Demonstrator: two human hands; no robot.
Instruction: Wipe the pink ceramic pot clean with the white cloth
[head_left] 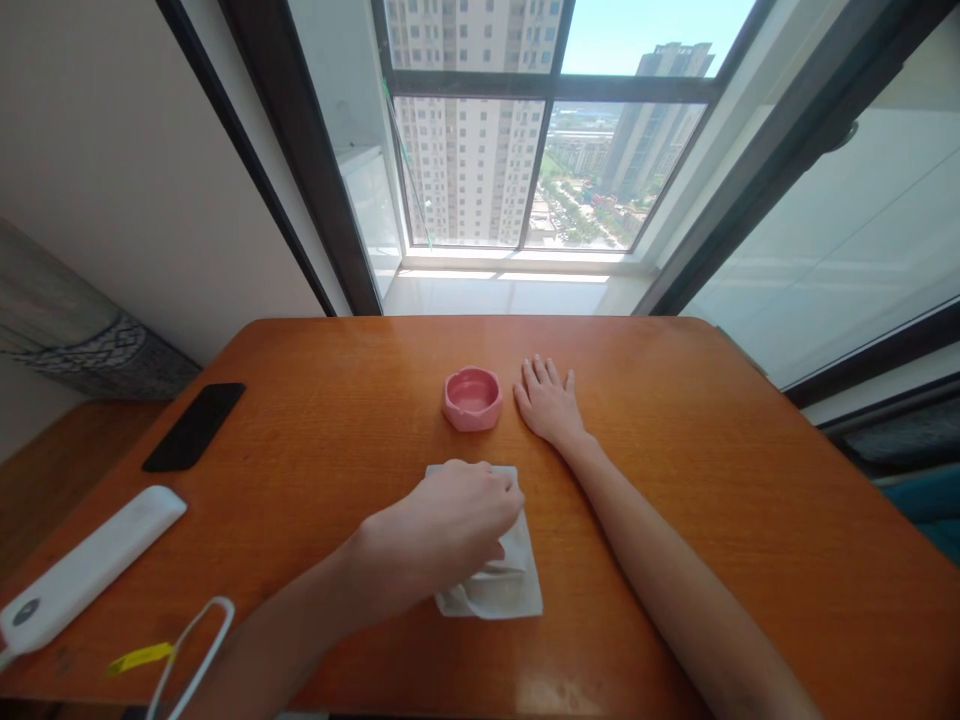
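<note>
Two hands worked the orange desk (pixel 675 450) — the left hand (pixel 442 525) closed its fingers (pixel 504 500) on a white cloth (pixel 502 580) lying mid-desk, the right hand (pixel 547 405) lay flat, fingers spread, just beside a pink ashtray (pixel 472 398).

A black phone (pixel 194 426) and a white remote (pixel 90 567) lie apart on the wooden table (pixel 750 520).

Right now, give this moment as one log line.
left hand: closed on white folded paper tissue | right hand: flat on orange wooden table | pink round ashtray: beside right hand
</note>
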